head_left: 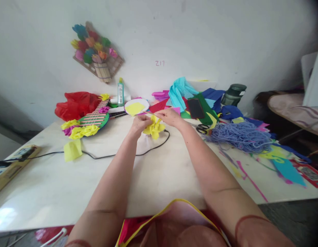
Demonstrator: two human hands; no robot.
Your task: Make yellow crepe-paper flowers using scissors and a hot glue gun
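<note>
A yellow paper flower (pixel 154 128) with crumpled petals is held just above the table between my two hands. My left hand (pixel 140 125) pinches it from the left side, fingers closed. On the other side my right hand (pixel 171 117) is also closed, its fingertips at the flower's upper edge. A thin pale strip shows near the right fingertips; its kind is too small to tell. Beneath the flower, a black cable (pixel 148 151) ends close by at something pale and mostly hidden. Just behind the hands lies a white disc with a yellow round (pixel 135 109) on it.
At left are a decorated green craft piece (pixel 95 120), a red plastic bag (pixel 78 105), a yellow paper square (pixel 72 150) and a power strip (pixel 16 166). A glue bottle (pixel 120 92) stands behind. To the right lie a phone (pixel 196 108), scissors (pixel 202 128) and tangled blue yarn (pixel 238 136).
</note>
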